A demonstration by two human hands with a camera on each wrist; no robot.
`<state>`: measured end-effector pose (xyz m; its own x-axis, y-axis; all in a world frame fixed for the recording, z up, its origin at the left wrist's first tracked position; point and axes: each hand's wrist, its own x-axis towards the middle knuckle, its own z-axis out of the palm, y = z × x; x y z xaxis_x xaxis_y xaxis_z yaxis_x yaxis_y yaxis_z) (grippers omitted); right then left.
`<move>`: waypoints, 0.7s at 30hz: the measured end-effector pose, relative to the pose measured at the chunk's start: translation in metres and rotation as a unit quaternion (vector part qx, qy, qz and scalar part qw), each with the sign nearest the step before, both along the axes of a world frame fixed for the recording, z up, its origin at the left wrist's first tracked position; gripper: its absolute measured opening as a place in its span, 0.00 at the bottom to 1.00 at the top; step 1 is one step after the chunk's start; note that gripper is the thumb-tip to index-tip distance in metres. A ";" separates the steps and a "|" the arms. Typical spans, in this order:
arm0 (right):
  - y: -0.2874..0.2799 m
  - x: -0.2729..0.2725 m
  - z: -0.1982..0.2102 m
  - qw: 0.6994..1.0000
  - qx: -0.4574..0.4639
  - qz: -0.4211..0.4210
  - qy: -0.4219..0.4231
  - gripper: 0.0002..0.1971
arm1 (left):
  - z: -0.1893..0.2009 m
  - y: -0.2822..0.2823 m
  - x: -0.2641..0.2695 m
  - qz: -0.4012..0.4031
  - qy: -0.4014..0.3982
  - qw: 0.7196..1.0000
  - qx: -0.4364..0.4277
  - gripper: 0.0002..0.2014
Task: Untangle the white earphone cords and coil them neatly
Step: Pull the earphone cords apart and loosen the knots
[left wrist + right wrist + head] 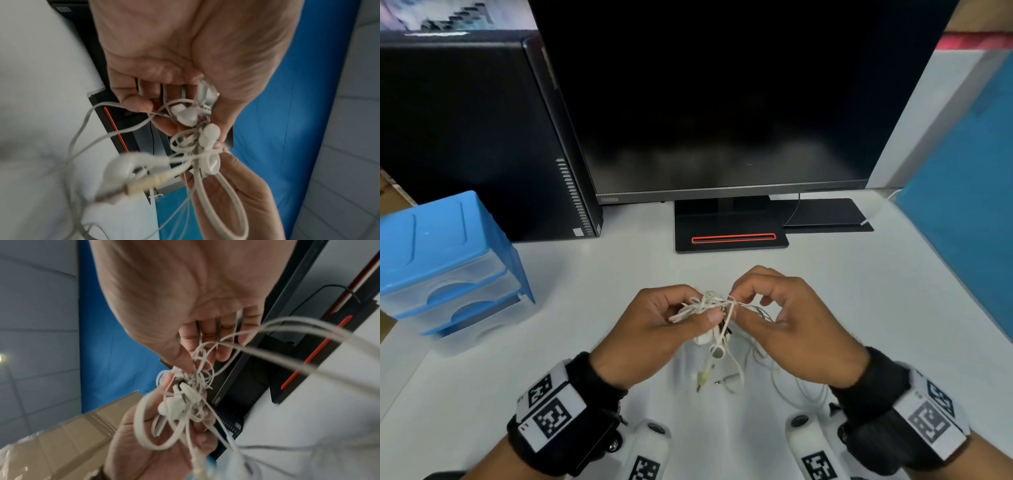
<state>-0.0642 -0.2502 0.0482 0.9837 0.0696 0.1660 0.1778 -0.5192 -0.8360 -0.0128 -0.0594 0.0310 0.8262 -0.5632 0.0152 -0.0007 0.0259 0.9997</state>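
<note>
Head view: above the desktop's near edge, the left hand (pixel 654 329) and right hand (pixel 787 318) both pinch the tangled white earphone cords (pixel 714 306); earbuds (pixel 717 349) and a jack plug (pixel 702 377) dangle.

Left wrist view: a flat cord loop (pixel 222 199) hangs free.

Right wrist view: thin strands (pixel 298 340) trail off. The cords look light, limp and snag-prone, best held beside the knot.
</note>
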 end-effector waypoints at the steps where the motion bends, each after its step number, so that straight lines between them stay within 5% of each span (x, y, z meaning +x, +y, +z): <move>1: 0.000 0.001 0.001 1.000 0.026 -0.005 0.014 0.07 | 0.002 0.000 0.001 -0.004 0.021 1.000 -0.019 0.11; 7: 0.001 0.002 0.001 0.995 0.048 -0.045 0.071 0.10 | 0.007 0.003 -0.002 -0.056 0.190 0.975 -0.096 0.31; 11: -0.015 0.010 -0.001 0.990 0.071 -0.107 0.051 0.15 | 0.003 0.009 0.005 0.011 0.270 0.956 -0.113 0.38; 15: -0.015 0.013 0.003 0.983 0.136 -0.096 0.077 0.09 | -0.002 0.013 0.017 0.012 0.249 0.952 -0.179 0.22; 21: -0.020 0.016 0.008 0.941 0.281 -0.141 0.123 0.16 | -0.003 0.022 0.030 0.025 0.260 0.943 -0.207 0.21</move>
<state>-0.0479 -0.2699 0.0561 0.9635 -0.2303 -0.1365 -0.1356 0.0201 -0.9906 0.0173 -0.0371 0.0276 0.8085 -0.5573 -0.1890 0.4748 0.4280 0.7690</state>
